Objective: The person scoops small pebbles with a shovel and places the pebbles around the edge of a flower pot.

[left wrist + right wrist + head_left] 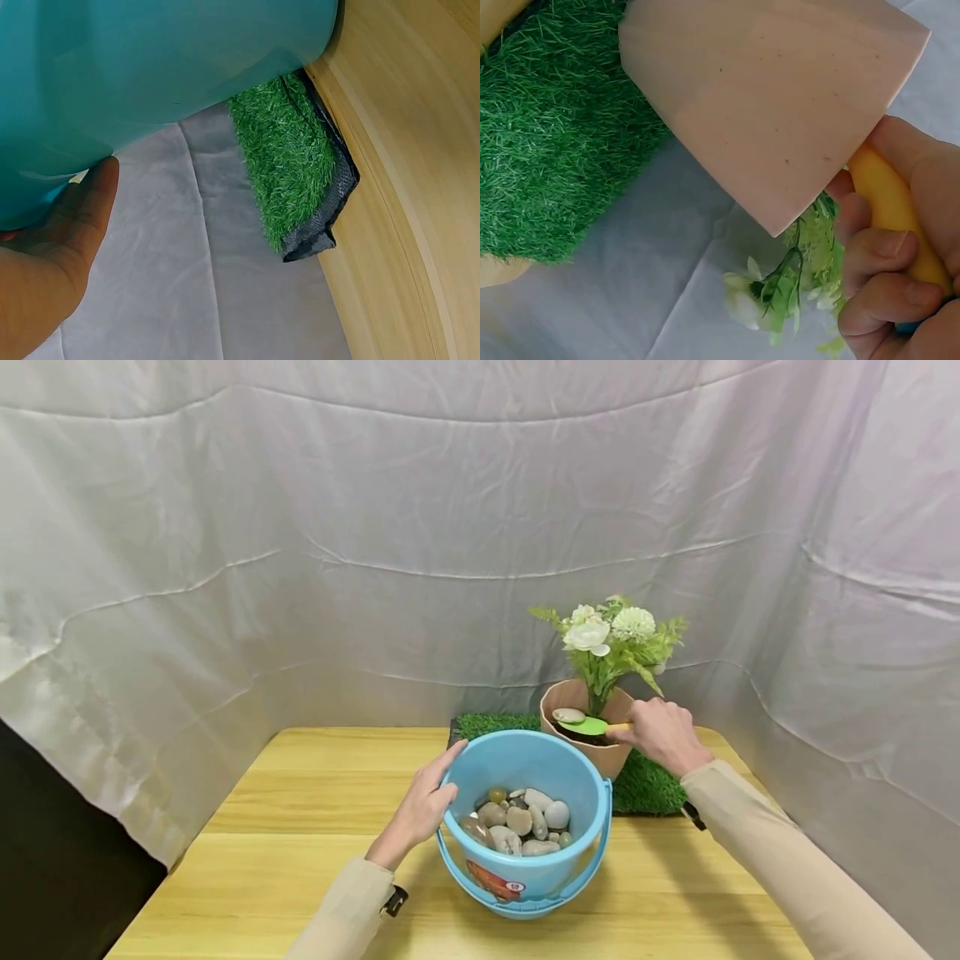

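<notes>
Grey drapes hang behind as the right hand curls round the trowel, blade by a stone inside the flowerpot, best worked low beneath the flowers, while the left hand holds the bucket by its rim.

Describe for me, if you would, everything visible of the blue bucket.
The blue bucket looks like smooth plastic: round, open-topped, tapering downward, with a red label on its front and a blue handle hanging down. It stands upright on the wooden table, stones inside; the left hand holds its rim on the left side.
</notes>
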Demonstrator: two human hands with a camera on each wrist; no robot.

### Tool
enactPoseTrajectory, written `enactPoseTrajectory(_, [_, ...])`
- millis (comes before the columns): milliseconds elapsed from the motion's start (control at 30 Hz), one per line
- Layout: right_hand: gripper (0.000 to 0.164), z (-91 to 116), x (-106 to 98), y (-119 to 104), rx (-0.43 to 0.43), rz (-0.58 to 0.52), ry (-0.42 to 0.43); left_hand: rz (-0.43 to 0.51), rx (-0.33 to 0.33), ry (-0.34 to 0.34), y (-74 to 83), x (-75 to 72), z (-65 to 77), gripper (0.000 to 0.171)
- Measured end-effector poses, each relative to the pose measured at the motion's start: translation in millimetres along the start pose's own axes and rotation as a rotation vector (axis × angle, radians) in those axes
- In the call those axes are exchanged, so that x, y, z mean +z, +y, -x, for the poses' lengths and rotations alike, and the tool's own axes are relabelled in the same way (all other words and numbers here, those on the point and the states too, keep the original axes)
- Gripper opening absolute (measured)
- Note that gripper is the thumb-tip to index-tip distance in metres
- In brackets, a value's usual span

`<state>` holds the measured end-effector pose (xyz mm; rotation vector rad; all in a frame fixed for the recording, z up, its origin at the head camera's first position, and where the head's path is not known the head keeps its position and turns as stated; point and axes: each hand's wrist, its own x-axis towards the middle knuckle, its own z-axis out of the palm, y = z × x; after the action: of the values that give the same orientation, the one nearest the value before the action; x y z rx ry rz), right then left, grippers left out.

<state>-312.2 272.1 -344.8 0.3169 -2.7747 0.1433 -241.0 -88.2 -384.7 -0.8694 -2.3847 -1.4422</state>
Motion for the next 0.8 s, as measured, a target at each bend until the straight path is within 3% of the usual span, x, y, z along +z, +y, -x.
enactPoseTrajectory(167, [0.052, -5, 1, -4, 0.029, 0.002, -0.045, -0.017, -0.013, -0.003, 6.7, -2.1, 0.8, 0.063])
enactPoseTrajectory(800, [0.054, -10, -15, -4, 0.112, -0.009, -0.176, -0.001, -0.002, -0.023, 0.9, -3.3, 0.9, 0.065])
